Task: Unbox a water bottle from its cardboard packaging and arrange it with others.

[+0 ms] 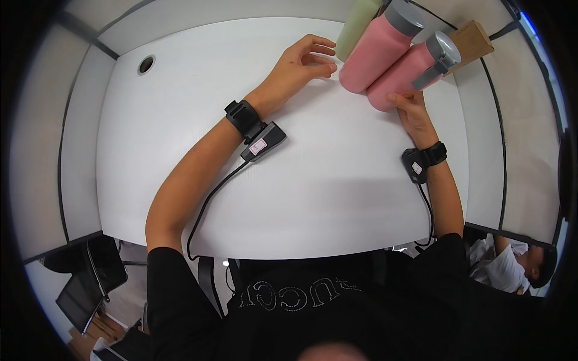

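Note:
Two pink bottles with grey lids stand side by side at the back right of the white desk. My right hand (412, 110) grips the lower part of the nearer pink bottle (399, 79), its thumb on the front; the other fingers are mostly hidden behind it. The larger pink bottle (377, 52) leans close against it in view. Beyond that is a pale green bottle (356, 29), its top cut off by the picture's edge. My left hand (311, 58) is held with fingers apart and slightly curled, just left of the bottles, with nothing in it.
A brown cardboard box (472, 45) lies behind the bottles at the right. Partition walls border the white desk (289, 198), which has a round cable hole (146, 65) at back left. Cabled devices are strapped to both wrists. Another person (505, 266) is beyond the right partition.

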A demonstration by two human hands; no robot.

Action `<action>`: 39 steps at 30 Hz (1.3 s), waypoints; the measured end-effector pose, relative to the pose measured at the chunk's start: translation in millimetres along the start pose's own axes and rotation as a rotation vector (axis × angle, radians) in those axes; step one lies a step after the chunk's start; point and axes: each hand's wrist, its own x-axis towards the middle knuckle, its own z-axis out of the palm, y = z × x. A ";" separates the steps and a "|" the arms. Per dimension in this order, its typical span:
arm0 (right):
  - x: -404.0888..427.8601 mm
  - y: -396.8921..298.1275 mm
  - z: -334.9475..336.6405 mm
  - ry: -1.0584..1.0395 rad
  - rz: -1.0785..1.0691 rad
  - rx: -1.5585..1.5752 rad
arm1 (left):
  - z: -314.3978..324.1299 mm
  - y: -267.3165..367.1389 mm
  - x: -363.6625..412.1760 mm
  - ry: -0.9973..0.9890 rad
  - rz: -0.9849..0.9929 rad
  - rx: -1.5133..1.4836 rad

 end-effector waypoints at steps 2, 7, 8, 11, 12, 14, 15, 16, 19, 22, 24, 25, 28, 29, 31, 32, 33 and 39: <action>2.9 3.9 -2.8 -0.007 -0.031 -0.028 | -2.6 2.0 -4.2 -0.005 -0.017 -0.015; 6.2 8.4 -12.4 -0.035 -0.028 -0.047 | -22.3 4.2 -25.0 0.003 0.013 -0.007; 7.1 11.2 -17.4 -0.039 -0.028 -0.048 | -22.3 3.2 -25.4 0.007 0.014 -0.007; 9.2 20.8 -23.4 -0.047 0.013 -0.082 | -25.0 10.6 -27.8 -0.007 0.017 -0.065; 8.1 18.3 -18.8 -0.044 -0.026 -0.055 | -24.9 10.3 -29.2 -0.017 0.018 -0.059; 6.2 11.6 -10.9 -0.048 -0.035 -0.022 | -25.4 8.9 -32.3 -0.015 0.012 -0.048; 4.9 14.3 -17.1 -0.056 -0.036 -0.021 | -23.9 8.2 -29.6 -0.011 0.004 -0.077; 5.0 21.3 -27.7 -0.028 -0.005 -0.039 | -23.6 6.3 -26.3 -0.006 -0.003 -0.104; 9.6 27.6 -32.1 -0.058 0.022 -0.087 | -24.6 1.5 -25.2 -0.032 -0.013 -0.140; 6.7 15.6 -13.4 -0.027 -0.079 -0.018 | -26.4 2.5 -27.2 -0.045 -0.010 -0.101; 8.9 20.2 -22.1 -0.042 -0.044 -0.035 | -25.5 5.9 -28.0 -0.035 -0.015 -0.078; 7.9 19.1 -28.1 -0.056 -0.012 -0.057 | -22.9 7.1 -27.7 -0.027 -0.015 -0.057; 2.1 6.5 -20.1 -0.042 0.032 -0.126 | -20.7 4.1 -26.3 -0.020 -0.021 -0.052; 1.4 4.8 -15.0 -0.025 0.032 -0.137 | -22.7 2.5 -25.8 -0.037 -0.015 -0.062; 2.8 4.1 -7.5 -0.047 -0.008 -0.101 | -26.4 -0.2 -27.1 -0.042 0.000 -0.018; 3.2 3.7 -10.7 -0.066 0.013 -0.133 | -23.7 -2.4 -26.9 -0.036 -0.003 -0.056; 2.2 2.2 -11.0 -0.049 0.012 -0.150 | -22.0 -1.4 -25.8 -0.053 0.006 -0.070; 1.3 0.0 -7.7 -0.098 0.036 -0.138 | -22.3 3.6 -29.5 -0.047 -0.018 -0.022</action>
